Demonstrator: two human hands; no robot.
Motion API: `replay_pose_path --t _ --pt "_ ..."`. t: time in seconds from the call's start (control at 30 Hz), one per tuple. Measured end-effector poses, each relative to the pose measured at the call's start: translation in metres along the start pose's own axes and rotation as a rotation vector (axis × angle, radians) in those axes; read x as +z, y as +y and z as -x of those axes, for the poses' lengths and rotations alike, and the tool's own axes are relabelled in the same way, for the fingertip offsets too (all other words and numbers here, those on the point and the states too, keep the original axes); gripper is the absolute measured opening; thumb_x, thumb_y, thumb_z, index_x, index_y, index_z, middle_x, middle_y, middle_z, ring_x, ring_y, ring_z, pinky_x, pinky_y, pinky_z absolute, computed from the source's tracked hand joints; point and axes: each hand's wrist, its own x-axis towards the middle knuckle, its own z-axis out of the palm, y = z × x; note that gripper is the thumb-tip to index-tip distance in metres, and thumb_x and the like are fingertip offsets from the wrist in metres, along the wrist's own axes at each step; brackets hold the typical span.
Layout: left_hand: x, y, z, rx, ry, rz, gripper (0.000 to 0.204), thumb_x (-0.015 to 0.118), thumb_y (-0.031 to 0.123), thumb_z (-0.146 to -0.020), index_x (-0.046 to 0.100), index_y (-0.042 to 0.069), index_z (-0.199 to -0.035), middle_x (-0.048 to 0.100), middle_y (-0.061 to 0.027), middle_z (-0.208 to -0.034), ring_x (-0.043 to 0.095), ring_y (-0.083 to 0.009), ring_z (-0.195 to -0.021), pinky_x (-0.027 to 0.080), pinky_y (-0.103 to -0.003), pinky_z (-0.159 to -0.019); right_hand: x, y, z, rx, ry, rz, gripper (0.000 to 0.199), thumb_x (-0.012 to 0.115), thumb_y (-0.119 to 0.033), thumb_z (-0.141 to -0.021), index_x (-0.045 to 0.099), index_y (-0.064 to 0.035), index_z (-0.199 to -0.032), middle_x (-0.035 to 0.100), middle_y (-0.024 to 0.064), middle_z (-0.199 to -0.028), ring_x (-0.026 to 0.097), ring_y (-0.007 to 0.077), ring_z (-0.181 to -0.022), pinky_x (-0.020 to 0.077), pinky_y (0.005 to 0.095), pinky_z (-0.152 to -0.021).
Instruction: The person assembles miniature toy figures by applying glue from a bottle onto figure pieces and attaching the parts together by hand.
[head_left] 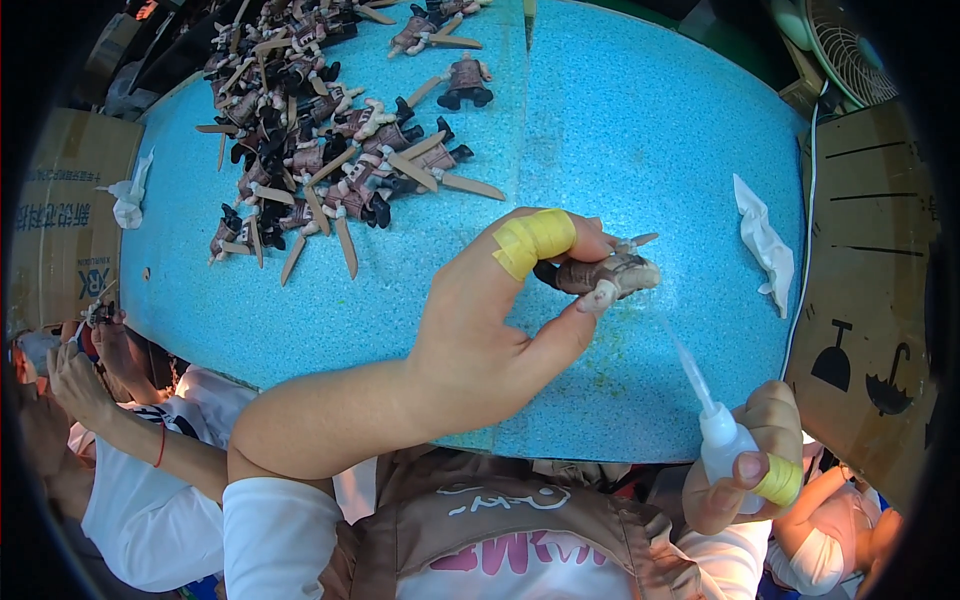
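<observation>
Head view: a worker's left hand (480, 325) pinches a small brown-and-pale figure (605, 277) above a blue counter (650, 140), its fingers (562, 338) closed on the piece from both sides. The right hand (755, 465) grips a white squeeze bottle (728, 445), fingers wrapped around its body; the thin nozzle (692, 372) points up toward the figure, near but apart from it.

Risks are plain enough. Too hard a squeeze could send the contents, whose nature cannot be told, onto the wrong part of the figure or onto the thumb beside it. The yellow wrap (535, 242) on the left hand may dull its feel, letting so small a piece twist or slip. A careless swing of the nozzle could knock the narrow tan part jutting from the figure. Across the counter, a tangled heap of similar figures (320, 150) lies with flat tan blades sticking out, which could snag or scratch one another if pulled.

Writing surrounds the scene. The left carton (70, 200) carries printed characters and a logo; the right carton (860, 270) shows black lines, a goblet symbol, apparently upside down, and an umbrella. White script decorates the brown apron (420, 530), above pink lettering it partly covers on the white shirt (280, 530). No label is legible on the bottle.
</observation>
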Motion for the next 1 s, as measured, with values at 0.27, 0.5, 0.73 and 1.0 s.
replay_pose_path --t 0.27,0.5,0.73,1.0 --pt "-0.004 -0.004 -0.004 0.11 -0.04 -0.009 0.034 0.06 -0.01 -0.075 0.046 0.002 -0.104 0.055 -0.0151 -0.104 0.053 -0.0277 -0.107 0.038 -0.044 -0.095 0.001 -0.002 -0.002 0.059 0.038 0.028 0.012 0.058 -0.02 -0.082 0.058 -0.0185 -0.094 0.04 -0.0036 -0.06 0.034 0.0122 -0.046 0.0241 0.0274 -0.045" --pt "-0.003 -0.002 -0.002 0.126 -0.039 -0.033 0.034 0.06 -0.009 -0.076 0.046 0.002 -0.104 0.055 -0.0158 -0.104 0.053 -0.027 -0.106 0.038 -0.045 -0.096 -0.003 -0.003 -0.001 0.031 -0.012 0.03 0.014 0.059 -0.018 -0.08 0.058 -0.0157 -0.094 0.041 -0.0032 -0.058 0.034 0.0115 -0.046 0.0241 0.0275 -0.045" --pt "0.0 0.003 0.0 0.01 -0.003 -0.009 0.036 0.061 -0.009 -0.076 0.045 0.003 -0.106 0.056 -0.0138 -0.105 0.054 -0.0251 -0.104 0.039 -0.04 -0.094 -0.002 -0.004 -0.002 0.062 0.034 0.005 0.014 0.06 -0.019 -0.08 0.059 -0.0179 -0.094 0.041 -0.0031 -0.058 0.034 0.012 -0.046 0.0238 0.0276 -0.045" --pt "-0.003 0.002 0.0 -0.031 -0.033 -0.059 0.038 0.061 -0.009 -0.077 0.044 0.003 -0.108 0.056 -0.0143 -0.107 0.055 -0.0223 -0.104 0.041 -0.037 -0.092 -0.001 -0.004 -0.004 0.125 0.004 0.05 0.012 0.06 -0.021 -0.08 0.059 -0.0187 -0.092 0.041 -0.0036 -0.059 0.034 0.0123 -0.047 0.0241 0.0282 -0.046"
